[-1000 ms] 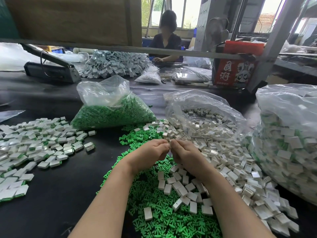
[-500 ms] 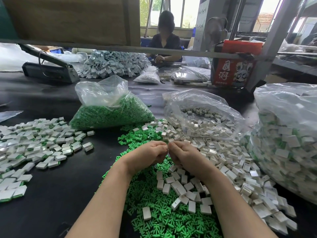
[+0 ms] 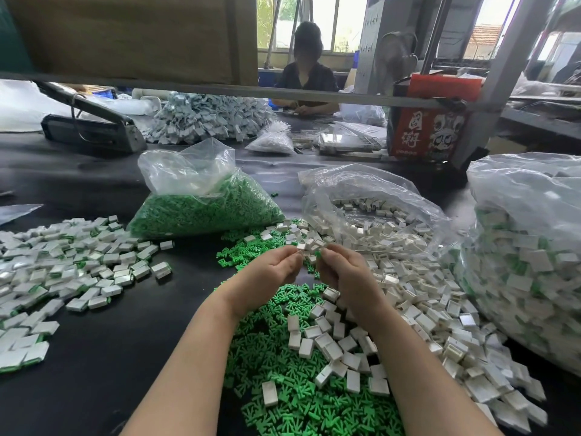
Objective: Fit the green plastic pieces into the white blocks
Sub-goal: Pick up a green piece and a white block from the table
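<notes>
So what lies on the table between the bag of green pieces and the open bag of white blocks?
Head view: loose white blocks and green pieces scattered on dark tabletop.

Far beyond my hands, to the right, a red box bears large white characters reading 国潮. I can read nothing else.

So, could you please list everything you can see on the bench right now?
Loose green pieces: heap, green, near centre.
Loose white blocks: heap, white, centre right.
Fitted blocks: spread, white with green, left.
Bag of green pieces: one, clear, behind centre.
Bag of white blocks: one, clear, open, centre right.
Bag of fitted blocks: one, clear, far right.
Red box: one, back right.
Another person: one, seated opposite.
Left hand: pinches a white block.
Right hand: pinches a green piece.
</notes>
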### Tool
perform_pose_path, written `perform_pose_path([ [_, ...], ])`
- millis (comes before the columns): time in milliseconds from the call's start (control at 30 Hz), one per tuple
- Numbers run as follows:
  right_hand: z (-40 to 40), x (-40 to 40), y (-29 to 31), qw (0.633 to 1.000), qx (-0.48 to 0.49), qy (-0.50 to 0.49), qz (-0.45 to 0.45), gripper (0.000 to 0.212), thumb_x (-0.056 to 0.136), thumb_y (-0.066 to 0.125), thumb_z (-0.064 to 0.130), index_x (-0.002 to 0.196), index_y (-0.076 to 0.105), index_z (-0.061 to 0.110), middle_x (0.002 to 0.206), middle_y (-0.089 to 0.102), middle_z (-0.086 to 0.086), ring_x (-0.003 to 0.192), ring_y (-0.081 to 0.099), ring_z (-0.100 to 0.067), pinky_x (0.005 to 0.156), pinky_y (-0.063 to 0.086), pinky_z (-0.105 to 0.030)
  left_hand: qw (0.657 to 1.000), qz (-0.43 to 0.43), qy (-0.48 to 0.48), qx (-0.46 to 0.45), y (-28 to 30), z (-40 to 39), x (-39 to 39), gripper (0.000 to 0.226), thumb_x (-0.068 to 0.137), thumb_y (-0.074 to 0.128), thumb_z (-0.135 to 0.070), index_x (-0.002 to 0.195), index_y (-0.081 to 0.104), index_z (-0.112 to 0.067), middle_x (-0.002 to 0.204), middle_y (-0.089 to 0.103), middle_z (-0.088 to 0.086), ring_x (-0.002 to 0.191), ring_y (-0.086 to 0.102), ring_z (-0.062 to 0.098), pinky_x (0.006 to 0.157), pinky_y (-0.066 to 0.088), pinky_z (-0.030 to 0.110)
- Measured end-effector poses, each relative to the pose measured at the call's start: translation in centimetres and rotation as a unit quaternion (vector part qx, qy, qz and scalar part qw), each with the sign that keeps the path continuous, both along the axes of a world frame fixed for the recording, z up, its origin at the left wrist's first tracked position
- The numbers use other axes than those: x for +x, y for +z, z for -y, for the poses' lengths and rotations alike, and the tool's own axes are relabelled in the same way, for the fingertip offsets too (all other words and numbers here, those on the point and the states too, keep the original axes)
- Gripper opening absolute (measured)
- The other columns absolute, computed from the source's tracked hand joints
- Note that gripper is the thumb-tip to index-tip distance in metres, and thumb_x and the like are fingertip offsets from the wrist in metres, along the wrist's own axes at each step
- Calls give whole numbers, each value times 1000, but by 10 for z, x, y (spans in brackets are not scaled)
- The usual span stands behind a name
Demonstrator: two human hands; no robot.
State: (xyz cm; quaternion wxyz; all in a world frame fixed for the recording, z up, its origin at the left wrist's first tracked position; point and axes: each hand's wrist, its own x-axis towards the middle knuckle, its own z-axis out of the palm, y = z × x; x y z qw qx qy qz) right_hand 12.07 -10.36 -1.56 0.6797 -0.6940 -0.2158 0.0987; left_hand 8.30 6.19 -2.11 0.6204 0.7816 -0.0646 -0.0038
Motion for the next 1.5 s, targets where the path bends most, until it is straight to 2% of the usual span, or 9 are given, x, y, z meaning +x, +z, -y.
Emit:
perform_pose_path([
  [200, 4, 0, 1, 998, -39, 17, 55, 11, 94, 53, -1, 87, 54, -10, 77, 48, -14, 70, 41, -20, 66, 36, -34, 1000, -6, -14, -3, 5, -1, -4, 22, 102, 48, -20, 90, 58, -5, 76, 50, 1, 82, 43, 19, 86, 38, 39],
  [267, 4, 1, 1, 995, -59, 10, 80, 14, 95, 55, 3, 89, 57, -10, 76, 50, -15, 69, 44, -19, 67, 37, -36, 1000, -7, -21, -3, 6, 0, -6, 23, 103, 47, -20, 89, 58, -6, 75, 48, 2, 79, 42, 19, 82, 38, 36],
  [367, 1, 2, -1, 992, -79, 1, 97, 16, 94, 55, 9, 87, 59, -4, 70, 50, -14, 66, 46, -17, 62, 39, -40, 999, -16, -29, -23, 8, 2, -8, 24, 104, 45, -19, 83, 57, -14, 65, 45, -9, 63, 39, 9, 65, 35, 20],
  [533, -4, 1, -3, 995, -65, 5, 82, 22, 86, 44, 23, 74, 52, 6, 60, 45, 8, 58, 39, -14, 56, 33, -37, 998, -40, -29, -46, 8, 5, -8, 18, 104, 42, -16, 96, 56, -9, 71, 40, -3, 67, 36, 9, 69, 33, 23],
  [867, -1, 4, -5, 991, -73, -10, 112, 37, 98, 45, 4, 64, 48, 18, 56, 41, 9, 54, 37, -10, 53, 34, -31, 995, -47, -21, -84, 8, 10, -8, 25, 104, 42, -14, 91, 62, -21, 70, 47, -11, 71, 42, 5, 81, 42, 24],
  [1000, -2, 3, -6, 992, -70, -7, 109, 31, 99, 45, 4, 68, 49, 10, 58, 41, 6, 57, 37, -13, 57, 33, -34, 995, -45, -32, -80, 8, 10, -8, 23, 104, 41, -15, 93, 61, -18, 71, 44, -8, 68, 40, 5, 79, 40, 25],
  [1100, -2, 4, -7, 986, -97, -9, 135, 34, 98, 46, 5, 65, 46, 16, 56, 40, 8, 55, 36, -10, 56, 31, -31, 996, -47, -25, -77, 9, 9, -8, 23, 104, 42, -14, 94, 61, -18, 70, 46, -10, 67, 42, 3, 74, 43, 19],
  [1233, 0, 5, -8, 970, -170, -18, 174, 36, 97, 45, 8, 63, 46, 19, 57, 44, 6, 52, 38, -9, 55, 32, -32, 998, -51, -36, -24, 9, 9, -9, 21, 105, 41, -16, 93, 58, -13, 73, 40, -4, 69, 38, 8, 76, 38, 27],
  [1500, 0, 2, -7, 954, -220, -24, 200, 38, 101, 42, 13, 63, 44, 21, 58, 46, 4, 55, 40, -13, 56, 36, -40, 997, -59, -38, -16, 7, 10, -7, 29, 105, 42, -16, 81, 58, -22, 63, 45, -15, 61, 41, 2, 66, 41, 17],
])
